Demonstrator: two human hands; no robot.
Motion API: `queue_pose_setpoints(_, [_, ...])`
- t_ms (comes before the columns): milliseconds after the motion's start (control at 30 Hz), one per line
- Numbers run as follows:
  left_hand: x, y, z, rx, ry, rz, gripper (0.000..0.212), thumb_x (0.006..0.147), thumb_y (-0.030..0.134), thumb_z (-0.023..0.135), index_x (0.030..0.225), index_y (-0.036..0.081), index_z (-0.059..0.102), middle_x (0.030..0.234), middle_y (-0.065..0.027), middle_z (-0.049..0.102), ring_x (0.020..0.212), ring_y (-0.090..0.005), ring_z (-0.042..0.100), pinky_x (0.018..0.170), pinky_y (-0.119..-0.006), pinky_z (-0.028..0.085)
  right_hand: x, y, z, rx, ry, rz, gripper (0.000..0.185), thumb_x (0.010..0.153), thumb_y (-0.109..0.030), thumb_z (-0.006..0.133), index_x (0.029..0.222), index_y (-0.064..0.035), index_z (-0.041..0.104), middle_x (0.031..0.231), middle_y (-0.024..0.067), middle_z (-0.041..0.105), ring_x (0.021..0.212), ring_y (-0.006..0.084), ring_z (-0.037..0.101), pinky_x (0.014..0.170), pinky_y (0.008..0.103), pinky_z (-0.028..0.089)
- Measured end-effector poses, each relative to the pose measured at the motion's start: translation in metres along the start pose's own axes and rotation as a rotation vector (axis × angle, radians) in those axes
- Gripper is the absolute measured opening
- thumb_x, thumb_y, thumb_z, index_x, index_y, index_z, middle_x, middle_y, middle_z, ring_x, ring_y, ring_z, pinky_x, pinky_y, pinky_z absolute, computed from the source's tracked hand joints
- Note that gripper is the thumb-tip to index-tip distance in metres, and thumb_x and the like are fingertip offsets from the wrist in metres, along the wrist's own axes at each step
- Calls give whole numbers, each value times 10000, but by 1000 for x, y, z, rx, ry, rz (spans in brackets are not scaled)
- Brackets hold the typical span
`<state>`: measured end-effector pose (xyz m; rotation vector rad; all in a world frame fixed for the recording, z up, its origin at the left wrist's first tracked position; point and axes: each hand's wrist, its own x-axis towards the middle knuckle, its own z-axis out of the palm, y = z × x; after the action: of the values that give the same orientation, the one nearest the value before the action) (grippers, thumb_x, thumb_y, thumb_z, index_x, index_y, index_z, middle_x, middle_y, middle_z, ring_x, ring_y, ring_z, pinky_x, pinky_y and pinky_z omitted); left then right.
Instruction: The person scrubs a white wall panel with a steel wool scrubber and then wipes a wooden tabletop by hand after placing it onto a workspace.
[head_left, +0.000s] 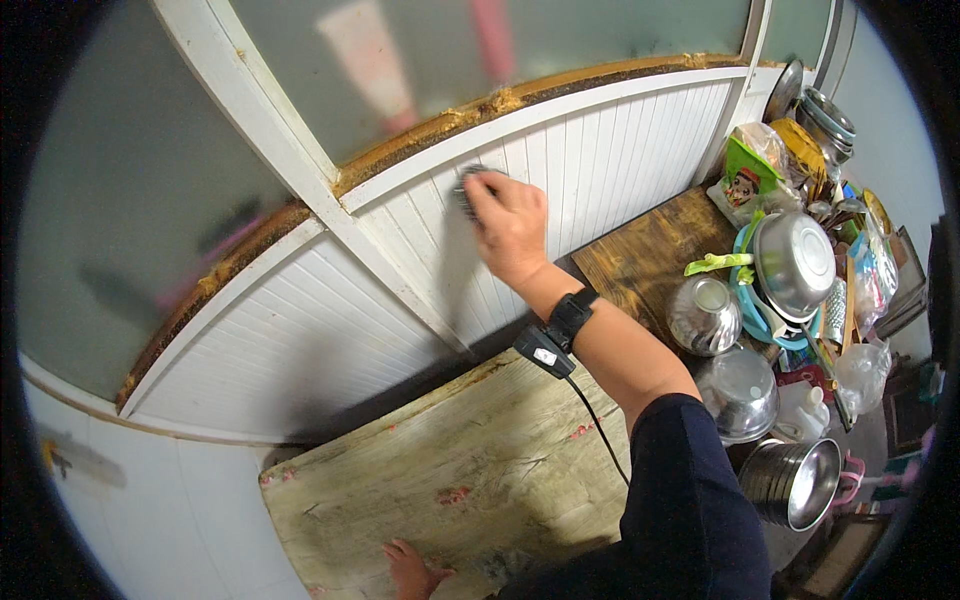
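My right hand (511, 225) grips a dark scrubbing pad, seemingly steel wool (475, 193), blurred and held against the white grooved panel (570, 180) below a frosted glass pane (585, 37). A black strap with a small cabled device (545, 352) is around the right wrist. Low in the view, my left hand (412, 571) rests with spread fingers on the worn wood-patterned tabletop (450, 450), and nothing is seen in it. Yellowish residue (502, 100) lies along the brown ledge between the glass and the panel.
To the right, a brown wooden board (645, 240) bears an upturned metal bowl (703, 315). Beside it are a large metal basin (795, 262) over a blue basin, green stalks (720, 262), plastic bags, a white jug (802, 411) and stacked metal bowls (791, 480). A white frame post (397, 281) divides the panels.
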<state>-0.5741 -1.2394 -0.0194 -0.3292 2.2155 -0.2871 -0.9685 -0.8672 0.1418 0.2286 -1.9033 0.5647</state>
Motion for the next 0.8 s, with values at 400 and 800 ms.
queue_pose_setpoints(400, [-17, 5, -12, -67, 105, 110, 1284, 529, 548, 789, 1378, -77, 57, 1399, -325, 161, 1285, -387, 278, 999, -401, 363, -61, -4, 12, 15, -163, 106, 513, 571, 8, 628, 1072, -95, 589, 1023, 83, 545, 920, 271, 506, 812, 395, 352])
queue_pose_setpoints(800, [-18, 6, -14, -49, 152, 99, 1270, 520, 528, 804, 1372, -81, 84, 1385, -340, 173, 1229, -381, 366, 915, -387, 442, -61, 4, 17, -2, -99, 25, 471, 575, 3, 621, 1036, -87, 583, 997, 73, 543, 886, 262, 505, 778, 394, 359])
